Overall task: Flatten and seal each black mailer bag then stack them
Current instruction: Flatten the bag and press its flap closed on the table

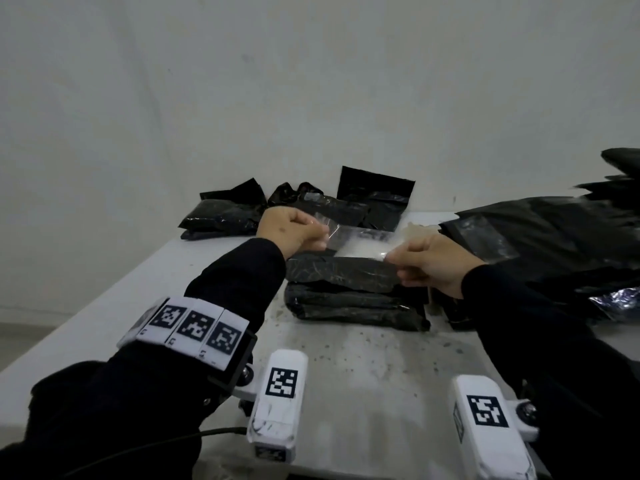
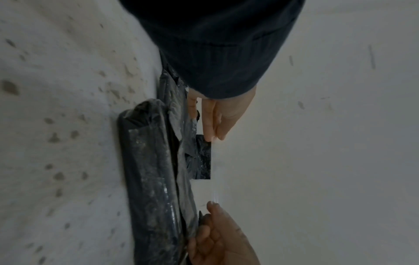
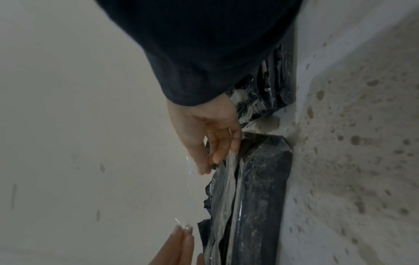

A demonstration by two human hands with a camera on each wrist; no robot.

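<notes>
Closest to us, our two dark sleeves reach out over the speckled white table [image 1: 363, 375]. Just beyond, a sealed bag [image 1: 356, 308] lies flat, and on top of it sits the black mailer bag [image 1: 343, 271] we are working on. Our left hand [image 1: 292, 230] pinches one end of a clear strip [image 1: 360, 242], our right hand [image 1: 433, 263] pinches the other, and we hold it taut above the bag's far edge. Whether it is tape or a peeled liner, we cannot tell.

Here is the risk as we judge it: thin clear film like this curls and clings to itself if either pinch slackens, and a lopsided pull could crease the flap, leaving a crooked seal or a gap. The bag is only resting on the one below, so it may slide.

Further back, several unsealed bags [image 1: 294, 206] wait by the wall, with a heap of black plastic [image 1: 554, 237] off to the right.
</notes>
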